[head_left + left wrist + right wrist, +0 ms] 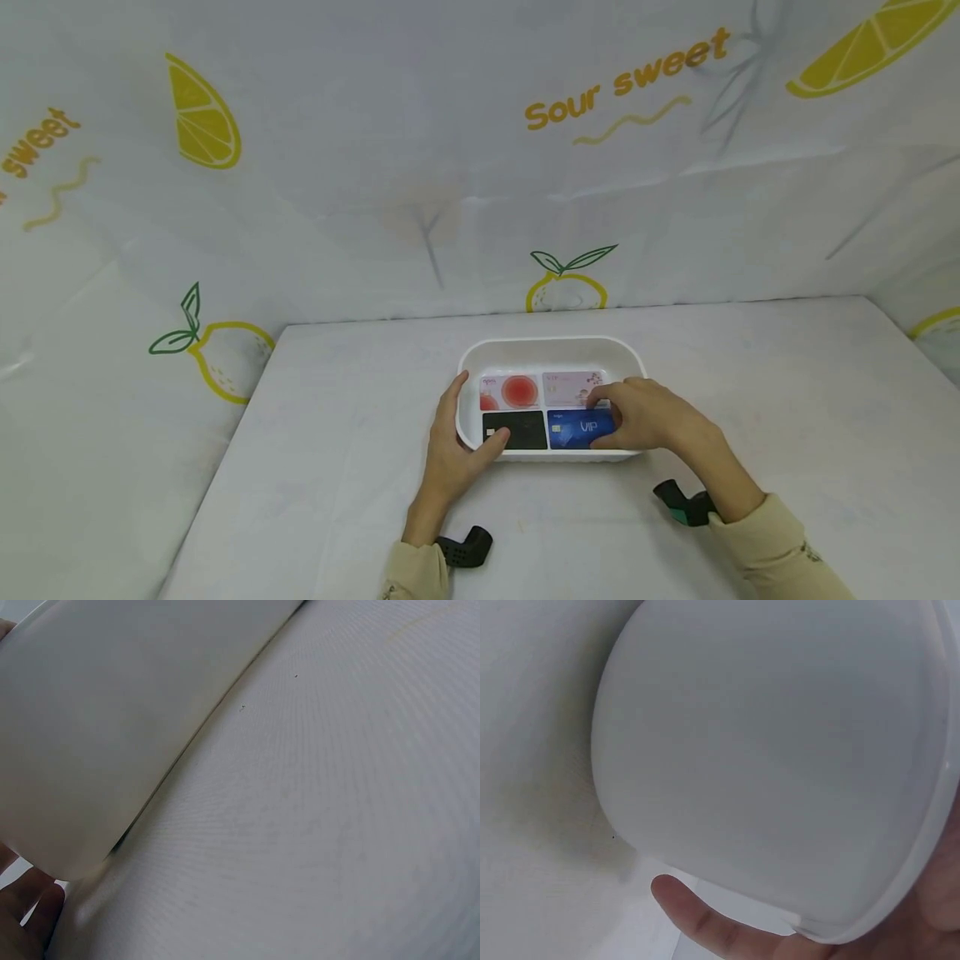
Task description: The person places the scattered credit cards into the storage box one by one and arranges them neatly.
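Note:
A white oblong tray (547,342) holds cards laid in two rows. The back row has a pale card with red circles (519,390) and a pink card (566,385); in front lie a black card (528,432) and a blue VIP card (572,432). My left hand (452,458) grips the tray's left end, thumb over the front rim by the black card. Reaching over the right end, my right hand (651,412) pinches the right part of the blue card between thumb and curled fingers. The wrist views show the tray's outer wall (765,750) and no cards.
The tray stands on a table (337,433) under a white cloth. Behind it rises a white backdrop (337,208) printed with lemons and lettering. Black wrist devices (467,547) sit at both sleeve cuffs.

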Available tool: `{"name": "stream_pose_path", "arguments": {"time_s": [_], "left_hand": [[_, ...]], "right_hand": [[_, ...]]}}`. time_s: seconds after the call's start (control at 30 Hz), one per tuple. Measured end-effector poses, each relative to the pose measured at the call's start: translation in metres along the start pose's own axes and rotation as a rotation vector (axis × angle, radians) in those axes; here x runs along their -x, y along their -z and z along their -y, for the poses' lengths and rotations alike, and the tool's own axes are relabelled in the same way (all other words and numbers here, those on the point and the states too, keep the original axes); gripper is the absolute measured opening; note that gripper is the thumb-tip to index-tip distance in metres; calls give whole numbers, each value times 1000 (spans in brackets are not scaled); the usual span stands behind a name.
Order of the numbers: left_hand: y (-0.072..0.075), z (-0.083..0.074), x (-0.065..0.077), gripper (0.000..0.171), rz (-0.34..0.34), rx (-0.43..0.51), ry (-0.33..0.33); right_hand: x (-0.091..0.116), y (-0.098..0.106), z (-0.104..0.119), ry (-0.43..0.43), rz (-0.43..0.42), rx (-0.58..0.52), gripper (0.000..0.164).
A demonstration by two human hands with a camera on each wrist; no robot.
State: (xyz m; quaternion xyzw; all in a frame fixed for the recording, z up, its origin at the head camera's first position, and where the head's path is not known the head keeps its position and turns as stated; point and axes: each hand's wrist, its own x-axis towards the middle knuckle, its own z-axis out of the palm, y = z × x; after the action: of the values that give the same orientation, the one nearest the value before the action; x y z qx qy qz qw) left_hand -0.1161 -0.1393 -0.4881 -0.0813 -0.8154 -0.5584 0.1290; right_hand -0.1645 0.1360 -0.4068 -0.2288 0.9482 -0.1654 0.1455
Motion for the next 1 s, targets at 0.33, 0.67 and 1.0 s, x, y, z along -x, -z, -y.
{"name": "stream_pose_path", "arguments": {"time_s": [0.33,0.67,1.0], "left_hand": [[0,1,0,91,2,1,4],[0,2,-1,92,5,-2,6],[16,-9,-4,96,1,-191,-4]], "right_hand": [[1,-3,1,13,-36,-13,57],[3,-7,-5,55,-99,-19,50],[7,-13,0,91,-341,74,38]]}}
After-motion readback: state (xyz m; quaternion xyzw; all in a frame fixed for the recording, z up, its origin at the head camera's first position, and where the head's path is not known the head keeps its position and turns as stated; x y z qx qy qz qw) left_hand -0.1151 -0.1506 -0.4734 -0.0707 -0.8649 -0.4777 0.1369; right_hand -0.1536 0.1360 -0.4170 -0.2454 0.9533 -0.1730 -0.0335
